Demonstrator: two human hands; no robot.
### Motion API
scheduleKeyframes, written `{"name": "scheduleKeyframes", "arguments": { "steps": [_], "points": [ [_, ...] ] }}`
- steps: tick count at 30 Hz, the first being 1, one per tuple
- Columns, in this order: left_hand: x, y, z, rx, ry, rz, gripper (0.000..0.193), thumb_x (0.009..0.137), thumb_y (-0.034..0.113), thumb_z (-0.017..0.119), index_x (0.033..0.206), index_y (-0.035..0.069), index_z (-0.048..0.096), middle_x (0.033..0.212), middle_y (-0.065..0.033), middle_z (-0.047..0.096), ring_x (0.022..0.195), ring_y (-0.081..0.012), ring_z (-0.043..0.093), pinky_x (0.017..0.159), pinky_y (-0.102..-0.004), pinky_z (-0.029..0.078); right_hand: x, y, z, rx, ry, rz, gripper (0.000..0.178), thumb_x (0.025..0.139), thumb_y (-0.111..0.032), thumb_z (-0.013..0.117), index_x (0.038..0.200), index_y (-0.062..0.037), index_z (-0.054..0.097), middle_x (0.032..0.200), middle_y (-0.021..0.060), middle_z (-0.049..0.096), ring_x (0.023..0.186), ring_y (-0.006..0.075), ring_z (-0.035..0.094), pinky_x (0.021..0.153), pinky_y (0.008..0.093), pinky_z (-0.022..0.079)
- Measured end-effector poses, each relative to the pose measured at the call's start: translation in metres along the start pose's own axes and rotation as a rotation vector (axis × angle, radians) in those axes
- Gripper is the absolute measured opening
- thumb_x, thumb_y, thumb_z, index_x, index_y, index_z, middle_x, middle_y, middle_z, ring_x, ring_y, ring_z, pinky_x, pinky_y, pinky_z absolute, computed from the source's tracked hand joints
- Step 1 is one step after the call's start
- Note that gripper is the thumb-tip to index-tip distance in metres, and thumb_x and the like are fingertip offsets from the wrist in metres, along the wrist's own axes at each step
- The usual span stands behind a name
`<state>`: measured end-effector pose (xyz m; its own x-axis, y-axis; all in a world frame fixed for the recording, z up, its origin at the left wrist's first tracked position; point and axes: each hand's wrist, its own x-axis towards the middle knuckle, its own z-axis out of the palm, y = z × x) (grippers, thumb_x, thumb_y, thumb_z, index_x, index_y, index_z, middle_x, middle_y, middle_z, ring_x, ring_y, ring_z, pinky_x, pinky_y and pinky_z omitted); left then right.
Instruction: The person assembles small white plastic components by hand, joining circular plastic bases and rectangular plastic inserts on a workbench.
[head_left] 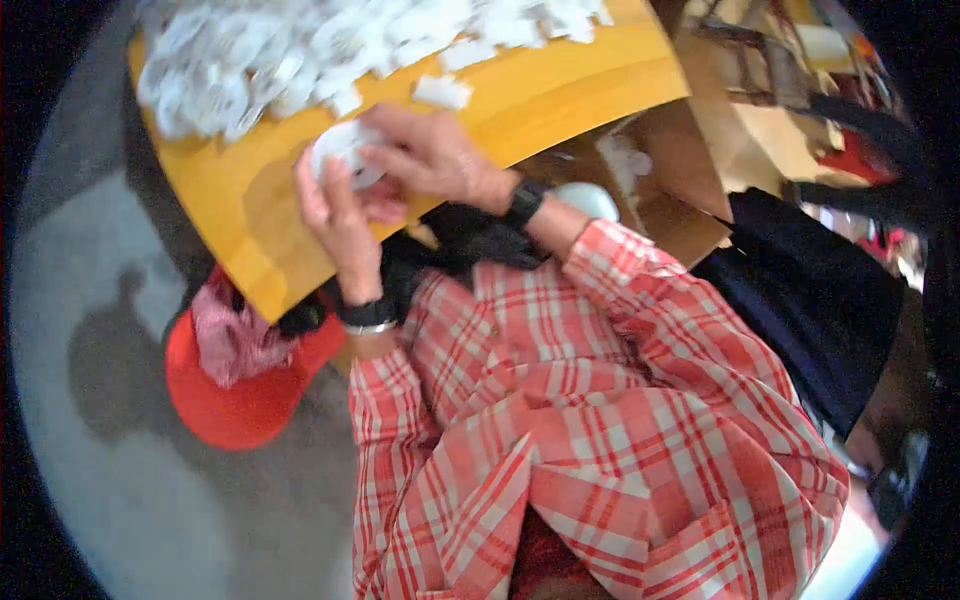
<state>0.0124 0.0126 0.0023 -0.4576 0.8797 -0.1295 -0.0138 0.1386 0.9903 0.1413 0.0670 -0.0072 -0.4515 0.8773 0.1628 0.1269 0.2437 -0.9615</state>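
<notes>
A white round plastic piece (345,143) is held between my two hands, just over the near left part of the yellow table (235,205). My left hand (340,215) closes on its left and lower side, fingers partly wrapped around it. From the right, my right hand (425,150) grips or presses its other edge, with the fingertips bent over its face. Part of the piece is hidden behind the fingers. Past my hands, many similar white round pieces (215,95) and white blocky pieces (442,92) lie in a heap along the table's far side.
A red chair or stool (235,400) with a pink checked cloth (235,335) stands at the lower left. Right of my hands, an open cardboard box (670,160) holds some white pieces. Dark fabric (810,290) hangs at the right.
</notes>
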Motion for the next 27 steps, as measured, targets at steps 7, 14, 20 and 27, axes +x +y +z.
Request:
{"name": "scheduleKeyframes", "arguments": {
  "steps": [7,14,20,27],
  "points": [
    [-0.007,0.023,0.006,-0.074,-0.131,-0.116,0.036,0.093,0.026,0.046,0.121,0.004,0.039,0.088,-0.0133,0.058,0.045,-0.0163,0.056,0.034,-0.0232,0.046,-0.004,-0.001,-0.003,0.005,0.004,-0.009,0.029,0.086,-0.026,0.054,0.105,-0.0041,0.053,0.070,0.0184,0.057,0.066,0.0322,0.061,0.056,0.0375,0.046],
    [-0.012,0.034,-0.001,-0.032,-0.250,-0.113,0.043,0.095,0.032,0.042,0.127,0.006,0.037,0.083,-0.0134,0.060,0.052,-0.0168,0.060,0.042,-0.0234,0.049,-0.020,-0.013,-0.036,0.111,0.062,0.064,0.031,0.088,-0.023,0.057,0.110,-0.0019,0.050,0.078,0.0097,0.060,0.065,0.0171,0.059,0.056,0.0284,0.047],
    [0.014,0.051,0.001,0.463,-0.370,0.134,0.034,0.092,0.026,0.051,0.118,0.005,0.050,0.078,-0.0104,0.062,0.062,-0.0113,0.059,0.056,-0.0224,0.046,-0.083,-0.013,-0.135,0.221,0.740,0.249,0.019,0.090,-0.020,0.055,0.101,-0.0058,0.055,0.081,0.0005,0.060,0.064,0.0053,0.054,0.054,0.0179,0.041],
    [0.031,0.049,0.049,0.892,-0.561,0.596,0.022,0.081,0.012,0.060,0.103,0.006,0.056,0.089,-0.0168,0.058,0.080,-0.0311,0.057,0.068,-0.0379,0.045,-0.205,0.103,-0.205,0.054,1.029,0.638,0.023,0.087,-0.023,0.055,0.090,-0.0011,0.057,0.066,0.0049,0.061,0.052,0.0092,0.052,0.046,0.0224,0.041]
  ]
}}
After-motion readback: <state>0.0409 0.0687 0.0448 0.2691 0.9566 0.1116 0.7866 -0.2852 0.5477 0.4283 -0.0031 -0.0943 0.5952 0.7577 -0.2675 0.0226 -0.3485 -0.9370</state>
